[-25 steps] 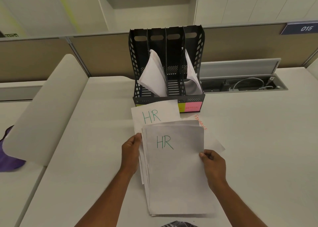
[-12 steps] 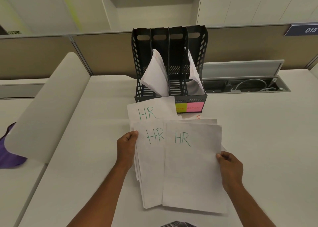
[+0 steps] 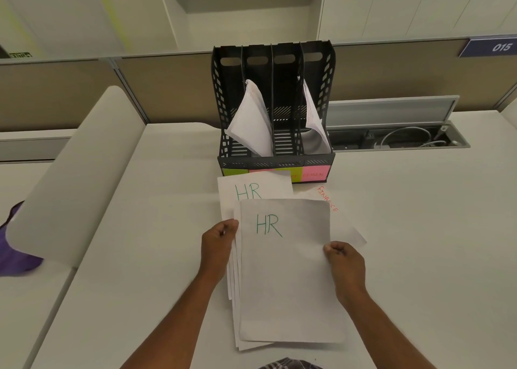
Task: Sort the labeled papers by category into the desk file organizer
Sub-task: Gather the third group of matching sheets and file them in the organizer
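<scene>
Two hands hold one small stack of papers (image 3: pixel 285 284) just above the near part of the white desk (image 3: pixel 419 229). The left hand (image 3: pixel 219 247) pinches the stack's left edge between thumb and curled fingers; the right hand (image 3: pixel 345 266) pinches the right edge of the top sheet the same way. That top sheet is plain white with "HR" in green marker near its upper end, and several sheet edges fan out below it at the left and bottom; their exact number cannot be told.

Beyond the stack, two more sheets lie flat on the desk: one HR sheet (image 3: pixel 257 187), also lettered in green, and one finance sheet (image 3: pixel 335 215) lettered in orange-red, mostly covered.

Farther back stands one black file organizer (image 3: pixel 272 111) with four upright slots. Papers lean in two of them, the second from the left and the rightmost. Green and pink sticky labels (image 3: pixel 314 174) run along its front base.
</scene>
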`<state>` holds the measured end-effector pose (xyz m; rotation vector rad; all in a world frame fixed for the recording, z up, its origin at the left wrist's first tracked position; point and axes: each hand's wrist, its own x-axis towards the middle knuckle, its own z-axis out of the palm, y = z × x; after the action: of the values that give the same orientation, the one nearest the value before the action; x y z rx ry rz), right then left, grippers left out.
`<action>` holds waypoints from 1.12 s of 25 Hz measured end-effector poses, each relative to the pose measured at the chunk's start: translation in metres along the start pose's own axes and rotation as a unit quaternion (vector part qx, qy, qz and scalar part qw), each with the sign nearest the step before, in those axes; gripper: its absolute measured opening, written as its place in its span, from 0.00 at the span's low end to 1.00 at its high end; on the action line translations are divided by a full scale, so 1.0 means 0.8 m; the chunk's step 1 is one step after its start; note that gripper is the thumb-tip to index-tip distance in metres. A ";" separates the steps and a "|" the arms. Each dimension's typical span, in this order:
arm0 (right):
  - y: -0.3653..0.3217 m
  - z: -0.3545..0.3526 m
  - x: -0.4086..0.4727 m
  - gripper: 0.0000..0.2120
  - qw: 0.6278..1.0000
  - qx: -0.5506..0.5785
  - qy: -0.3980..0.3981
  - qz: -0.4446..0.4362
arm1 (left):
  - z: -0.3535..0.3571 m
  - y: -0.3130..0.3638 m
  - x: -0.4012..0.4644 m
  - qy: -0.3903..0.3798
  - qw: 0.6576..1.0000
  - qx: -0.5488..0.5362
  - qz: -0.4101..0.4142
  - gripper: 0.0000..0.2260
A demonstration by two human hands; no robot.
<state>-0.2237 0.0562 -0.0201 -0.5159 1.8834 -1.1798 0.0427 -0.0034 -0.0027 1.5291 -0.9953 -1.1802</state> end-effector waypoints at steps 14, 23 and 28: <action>-0.012 -0.011 0.010 0.04 0.996 -0.076 0.001 -0.049 | -0.007 -0.009 0.010 0.038 0.998 0.024 -0.035 0.02; 0.000 0.018 -0.002 0.02 0.978 -0.190 -0.062 -0.053 | 0.000 -0.036 -0.036 -0.111 0.989 0.008 -0.097 0.20; -0.045 0.007 0.004 0.20 0.985 -0.082 -0.152 -0.007 | -0.018 0.003 -0.028 -0.118 0.975 -0.119 -0.144 0.15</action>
<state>-0.2244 0.0340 0.0087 -0.7567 1.7195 -0.9013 0.0523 0.0199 0.0059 1.3925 -0.7637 -1.6551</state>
